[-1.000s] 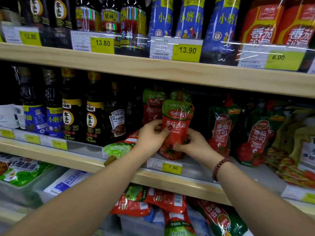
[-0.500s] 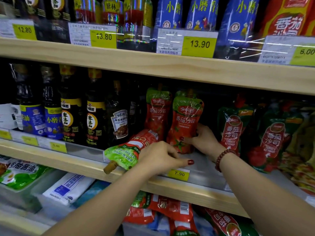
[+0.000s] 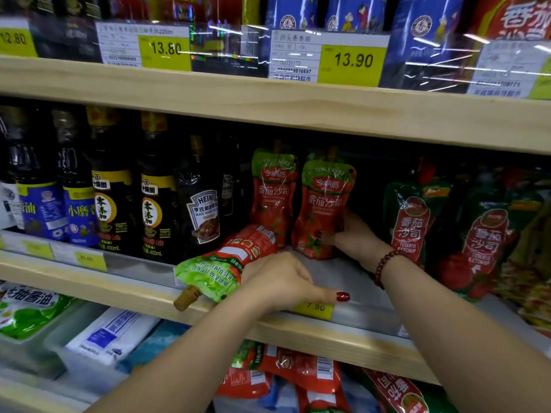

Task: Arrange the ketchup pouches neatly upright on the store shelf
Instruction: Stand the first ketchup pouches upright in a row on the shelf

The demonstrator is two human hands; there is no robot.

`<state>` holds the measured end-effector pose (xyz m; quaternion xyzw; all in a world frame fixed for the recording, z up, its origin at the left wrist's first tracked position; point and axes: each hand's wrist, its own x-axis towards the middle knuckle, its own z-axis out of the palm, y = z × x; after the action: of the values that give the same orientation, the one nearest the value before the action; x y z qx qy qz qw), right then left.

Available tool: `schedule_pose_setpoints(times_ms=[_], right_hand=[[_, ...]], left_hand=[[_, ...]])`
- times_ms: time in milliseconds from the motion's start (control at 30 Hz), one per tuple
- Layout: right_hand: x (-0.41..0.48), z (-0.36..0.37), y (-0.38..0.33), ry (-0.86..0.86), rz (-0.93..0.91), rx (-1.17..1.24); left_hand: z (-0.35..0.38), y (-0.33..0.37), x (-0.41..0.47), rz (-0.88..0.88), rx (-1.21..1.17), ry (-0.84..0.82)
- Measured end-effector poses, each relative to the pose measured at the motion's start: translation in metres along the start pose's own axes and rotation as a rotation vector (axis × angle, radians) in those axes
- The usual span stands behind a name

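Note:
Two red ketchup pouches with green tops stand upright side by side on the middle shelf (image 3: 351,278): the left pouch (image 3: 272,192) and the right pouch (image 3: 323,207). My right hand (image 3: 351,234) holds the right pouch at its lower right edge. A third pouch (image 3: 226,263) lies flat on the shelf, its cap hanging over the front edge. My left hand (image 3: 283,281) grips this lying pouch near its middle, thumb stretched to the right.
Dark sauce bottles (image 3: 155,198) stand left of the pouches, and darker green-red ketchup pouches (image 3: 414,216) stand to the right. Yellow price tags line the shelf fronts. More red pouches (image 3: 298,371) lie in a bin on the shelf below.
My left hand let go of the upright pouch, dropped to the lying pouch and closed on it. My right hand set the upright pouch further back next to the other.

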<state>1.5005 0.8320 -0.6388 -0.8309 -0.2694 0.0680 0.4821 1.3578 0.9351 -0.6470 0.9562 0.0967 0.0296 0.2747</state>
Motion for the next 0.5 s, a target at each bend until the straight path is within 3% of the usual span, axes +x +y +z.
schedule_pose_setpoints(times_ms=[367, 500], right_hand=[[-0.020, -0.009, -0.009, 0.028, -0.013, -0.020], [-0.038, -0.012, -0.013, 0.050, -0.092, -0.083]], left_hand=[[0.000, 0.001, 0.001, -0.006, -0.065, -0.033], [-0.013, 0.001, -0.004, 0.105, -0.376, -0.056]])
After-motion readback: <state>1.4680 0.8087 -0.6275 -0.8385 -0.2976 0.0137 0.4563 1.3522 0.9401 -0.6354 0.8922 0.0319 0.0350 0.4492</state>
